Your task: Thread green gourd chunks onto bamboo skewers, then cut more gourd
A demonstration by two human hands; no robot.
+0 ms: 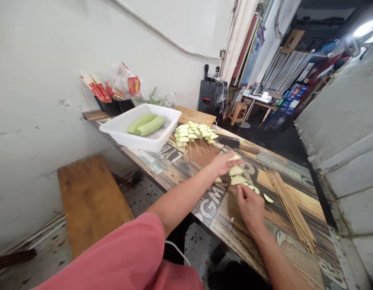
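**At the surface's middle: a slice in my left hand, my right hand down among the cut pieces**

On the far left, below the surface, stands a wooden bench (89,201). Up on the surface (295,257), against the wall, are black tubs of chopsticks (109,105), then a white tub (113,135) with two pale green gourds (146,125) lying side by side in it. Just right of the tub is a heap of loaded skewers (194,133), fanned with the sticks pointing toward me. A cutting board (195,116) lies behind them and a cleaver (234,141) flat beside them.

My left hand (224,164) is closed on one slice (234,158), which is pinched between thumb and fingertips just above the surface. Directly below it lie the loose slices (237,180), pale half-moons close together. My right hand (249,207) rests beside them with its fingers curled and the tips down at the nearest piece. I cannot tell whether anything thin is pinched there. To the right, apart from the slices, lies a long bundle of bamboo sticks (290,205).

I judge the slices to be light, moist and a little slick on the cut faces. The flesh looks soft and likely to split under a hard squeeze, so I would hold them at the firmer skin edge. The sticks look stiff, light and sharp-tipped, and are best held mid-shaft.
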